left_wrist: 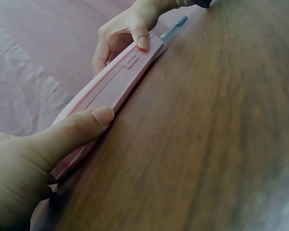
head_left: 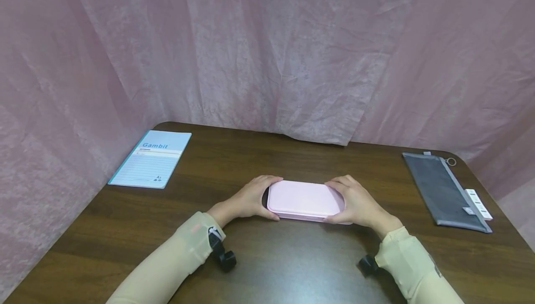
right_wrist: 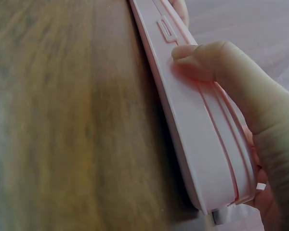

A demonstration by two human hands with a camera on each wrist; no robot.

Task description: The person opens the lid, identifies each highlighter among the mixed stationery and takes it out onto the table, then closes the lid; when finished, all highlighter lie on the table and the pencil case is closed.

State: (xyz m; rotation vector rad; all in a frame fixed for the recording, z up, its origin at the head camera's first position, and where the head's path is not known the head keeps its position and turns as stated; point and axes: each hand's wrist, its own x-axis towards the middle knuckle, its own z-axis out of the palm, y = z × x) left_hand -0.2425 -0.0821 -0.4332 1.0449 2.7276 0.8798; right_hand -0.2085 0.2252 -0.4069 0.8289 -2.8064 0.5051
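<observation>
A pale pink pencil case (head_left: 306,199), a long closed box with rounded corners, lies crosswise in the middle of the table. My left hand (head_left: 250,198) grips its left end, thumb on the near side and fingers round the far side. At the other end, my right hand (head_left: 360,204) holds it the same way. The left wrist view shows the left thumb (left_wrist: 72,134) against the case's front wall. In the right wrist view, the right thumb (right_wrist: 221,62) presses near a small latch (right_wrist: 167,29). Whether the case's underside touches the table cannot be told.
On the brown wooden table (head_left: 292,267), a light blue notebook (head_left: 151,160) lies at the far left. A grey mesh zip pouch (head_left: 443,192) with a ring lies at the right, beside a small white labelled strip (head_left: 478,204). Pink curtains (head_left: 267,53) hang behind the table.
</observation>
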